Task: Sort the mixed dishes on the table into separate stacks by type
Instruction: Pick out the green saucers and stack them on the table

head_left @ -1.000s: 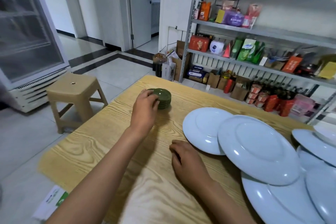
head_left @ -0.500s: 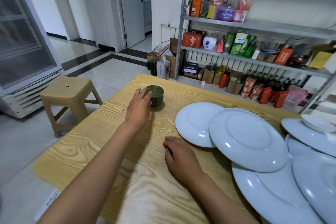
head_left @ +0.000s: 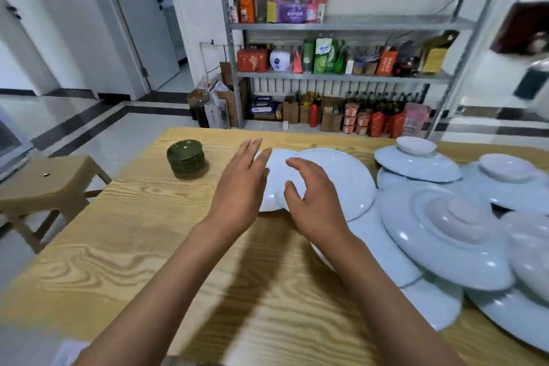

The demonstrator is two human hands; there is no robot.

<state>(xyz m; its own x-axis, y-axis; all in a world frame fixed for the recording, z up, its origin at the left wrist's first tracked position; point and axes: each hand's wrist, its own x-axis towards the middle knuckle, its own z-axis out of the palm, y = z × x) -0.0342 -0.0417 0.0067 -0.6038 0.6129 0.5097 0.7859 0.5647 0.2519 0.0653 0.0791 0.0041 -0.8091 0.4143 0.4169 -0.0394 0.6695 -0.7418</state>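
Reaching forward over a wooden table [head_left: 124, 246], both bare hands hover above two overlapping white plates [head_left: 332, 181] near the table's middle. Left hand [head_left: 242, 184]: fingers straight and close together, palm down, grasping nothing; whether its fingertips touch the nearer plate's left edge cannot be told. Right hand [head_left: 312, 202]: fingers spread and slightly bent, thumb apart, released and holding nothing, poised above the place where the two plates overlap. Green saucers [head_left: 186, 156]: one neat stack, upright, at the far left of the table, well apart from both hands. White dishes on the right: a large plate [head_left: 416, 246] carrying a smaller upturned dish [head_left: 463, 220], resting on further plates beneath it; behind it, a plate [head_left: 416, 166] with a small bowl [head_left: 416, 145] on top; at the far right, more plates and small dishes, partly cut off by the frame edge. Surroundings: a tan plastic stool [head_left: 44, 184] stands on the tiled floor just left of the table; a metal shelf rack [head_left: 341, 24] behind the table holds boxes, bags and bottles; white doors [head_left: 142, 9] stand at the upper left.
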